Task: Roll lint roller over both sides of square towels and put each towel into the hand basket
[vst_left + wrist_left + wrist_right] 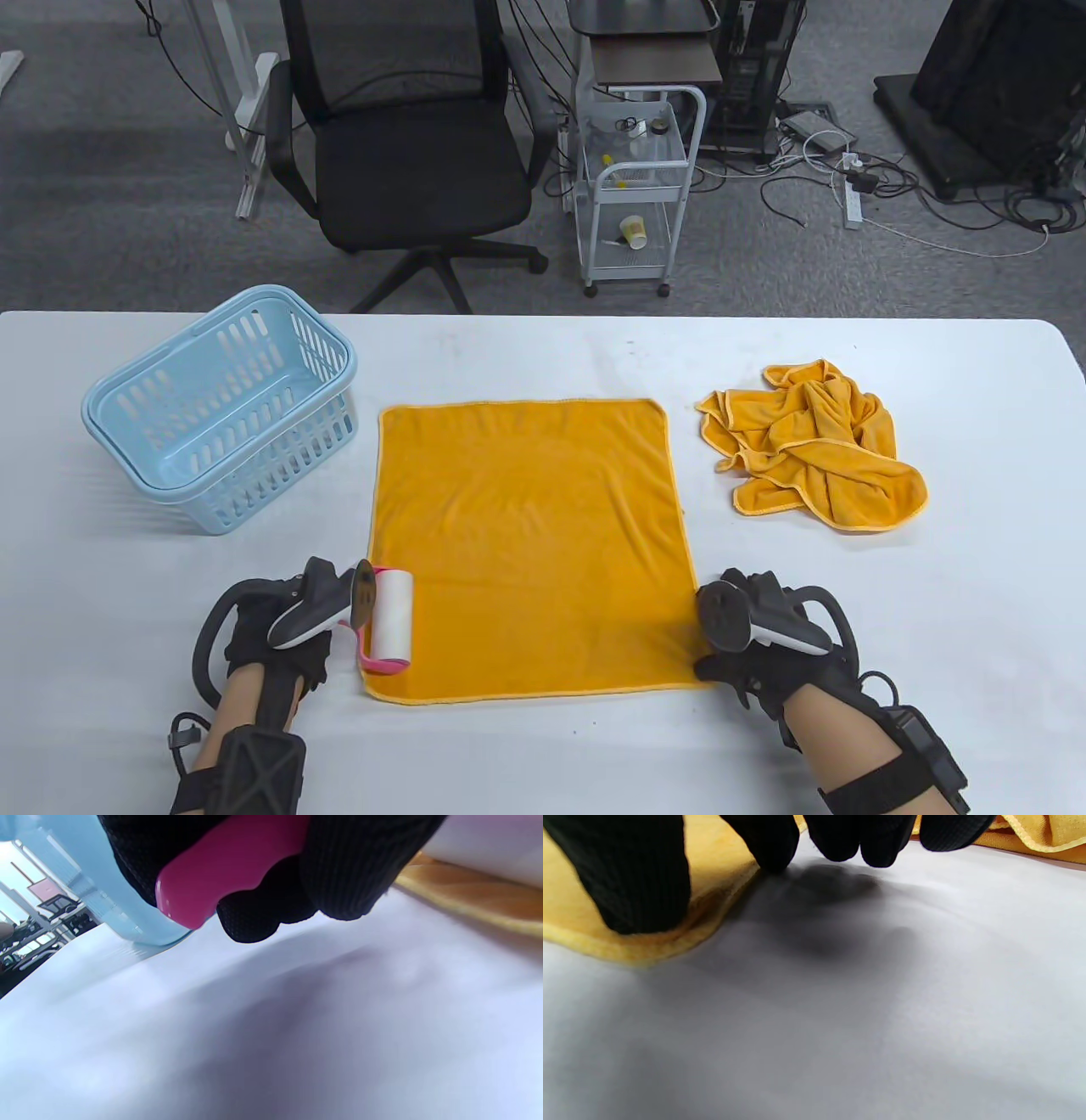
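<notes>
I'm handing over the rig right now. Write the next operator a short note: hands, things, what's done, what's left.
Left hand grips the lint roller, its roll on the flat towel's near-left corner.
Right hand presses the towel's near-right corner, thumb on the cloth.
Crumpled towel lies to the right; the basket on the left holds nothing.
Done: one towel spread.
Left: roll both sides of each towel, basket them.
</notes>
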The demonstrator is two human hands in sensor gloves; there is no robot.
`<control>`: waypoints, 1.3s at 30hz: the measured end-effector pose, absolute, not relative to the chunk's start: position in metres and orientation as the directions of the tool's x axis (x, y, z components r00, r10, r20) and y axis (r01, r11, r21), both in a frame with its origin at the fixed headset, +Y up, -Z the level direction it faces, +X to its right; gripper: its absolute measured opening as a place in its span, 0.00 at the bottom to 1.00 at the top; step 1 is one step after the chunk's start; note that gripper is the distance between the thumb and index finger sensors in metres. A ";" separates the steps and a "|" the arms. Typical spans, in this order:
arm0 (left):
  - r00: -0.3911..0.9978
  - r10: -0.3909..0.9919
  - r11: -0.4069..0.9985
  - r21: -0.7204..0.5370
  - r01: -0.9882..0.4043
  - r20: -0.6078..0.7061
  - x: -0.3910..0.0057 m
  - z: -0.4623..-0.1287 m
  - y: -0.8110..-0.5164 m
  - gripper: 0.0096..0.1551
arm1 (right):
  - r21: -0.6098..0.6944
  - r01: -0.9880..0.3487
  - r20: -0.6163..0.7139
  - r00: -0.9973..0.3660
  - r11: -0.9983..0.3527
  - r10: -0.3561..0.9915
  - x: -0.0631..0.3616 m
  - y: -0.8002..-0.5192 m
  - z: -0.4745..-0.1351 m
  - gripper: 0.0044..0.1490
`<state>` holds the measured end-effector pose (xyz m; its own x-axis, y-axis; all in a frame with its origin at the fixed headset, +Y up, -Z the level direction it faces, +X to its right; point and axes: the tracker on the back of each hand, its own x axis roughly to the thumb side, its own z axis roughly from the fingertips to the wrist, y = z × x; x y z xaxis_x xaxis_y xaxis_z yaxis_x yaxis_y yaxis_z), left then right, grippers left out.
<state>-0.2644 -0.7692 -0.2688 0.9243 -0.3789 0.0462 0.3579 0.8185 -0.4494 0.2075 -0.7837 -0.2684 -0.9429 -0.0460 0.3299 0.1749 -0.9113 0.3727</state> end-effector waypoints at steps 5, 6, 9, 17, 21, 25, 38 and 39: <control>0.987 -0.162 0.905 -0.397 0.151 0.006 -0.283 -0.268 -0.769 0.26 | 0.377 0.166 0.323 -0.945 -0.911 -0.038 0.208 -0.784 -0.269 0.59; 0.997 -0.077 0.918 -0.393 0.063 -0.021 -0.288 -0.268 -0.769 0.27 | 0.378 0.163 0.322 -0.946 -0.911 -0.036 0.208 -0.784 -0.269 0.59; 0.991 0.074 0.942 -0.318 -0.105 -0.107 -0.302 -0.268 -0.761 0.30 | 0.380 0.161 0.322 -0.946 -0.911 -0.033 0.209 -0.784 -0.269 0.59; 0.924 0.209 0.938 -0.201 -0.282 -0.321 -0.348 -0.265 -0.766 0.35 | 0.386 0.150 0.317 -0.948 -0.910 -0.021 0.209 -0.784 -0.270 0.59; 0.882 0.241 0.912 -0.215 -0.348 -0.405 -0.368 -0.263 -0.779 0.32 | 0.389 0.138 0.311 -0.950 -0.911 -0.011 0.210 -0.785 -0.270 0.59; 0.860 0.191 0.914 -0.234 -0.331 -0.473 -0.380 -0.261 -0.788 0.32 | 0.391 0.132 0.308 -0.952 -0.911 -0.006 0.211 -0.785 -0.270 0.59; 0.903 0.141 0.955 -0.186 -0.232 -0.406 -0.365 -0.259 -0.762 0.39 | 0.384 0.118 0.304 -0.953 -0.916 0.004 0.212 -0.784 -0.271 0.59; 0.920 0.160 0.964 -0.143 -0.223 -0.357 -0.358 -0.258 -0.752 0.39 | 0.383 0.116 0.302 -0.953 -0.916 0.005 0.212 -0.784 -0.271 0.59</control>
